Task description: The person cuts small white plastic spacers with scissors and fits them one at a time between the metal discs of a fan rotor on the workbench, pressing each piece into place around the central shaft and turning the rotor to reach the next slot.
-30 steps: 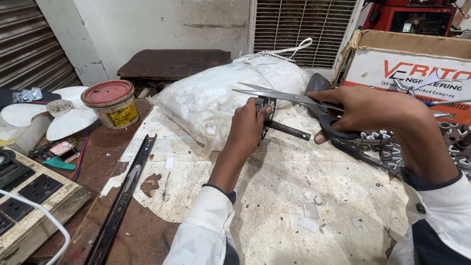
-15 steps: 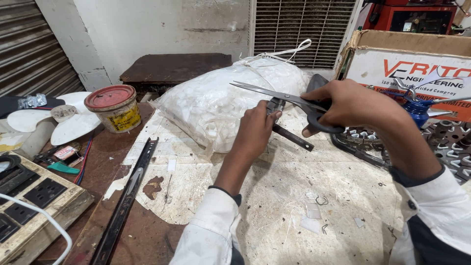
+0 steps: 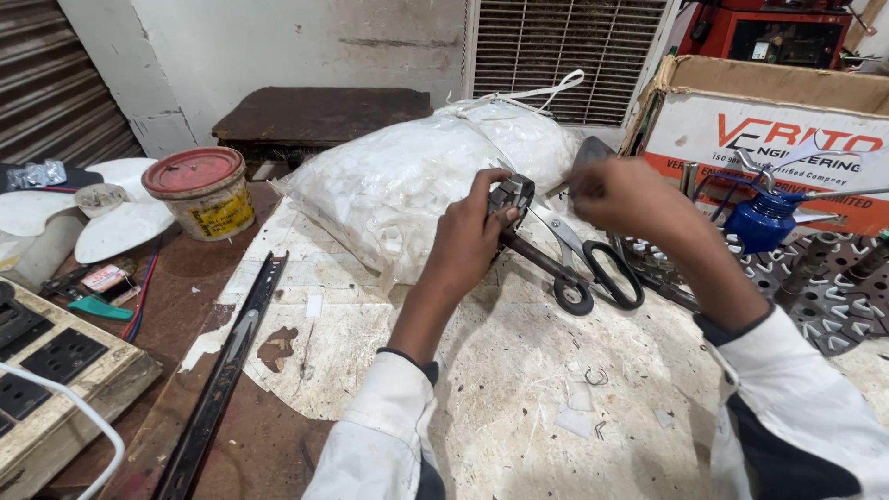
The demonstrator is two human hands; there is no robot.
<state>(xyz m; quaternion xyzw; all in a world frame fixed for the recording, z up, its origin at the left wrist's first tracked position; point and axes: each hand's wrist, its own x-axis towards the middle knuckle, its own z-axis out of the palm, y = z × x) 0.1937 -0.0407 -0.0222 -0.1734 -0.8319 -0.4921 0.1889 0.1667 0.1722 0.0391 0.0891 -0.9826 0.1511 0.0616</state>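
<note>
left hand [image 3: 472, 231]: closed on metal tool [image 3: 512, 196] | right hand [image 3: 622, 196]: loosely curled, holding nothing, above scissors [image 3: 593, 264]

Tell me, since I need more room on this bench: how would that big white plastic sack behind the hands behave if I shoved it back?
The sack would probably sag and deform rather than slide as one piece: it looks soft and bulging. Stuffed with what appear to be white scraps, it is likely light for its bulk. Its thin plastic may snag on the scissors lying beside it.
</note>
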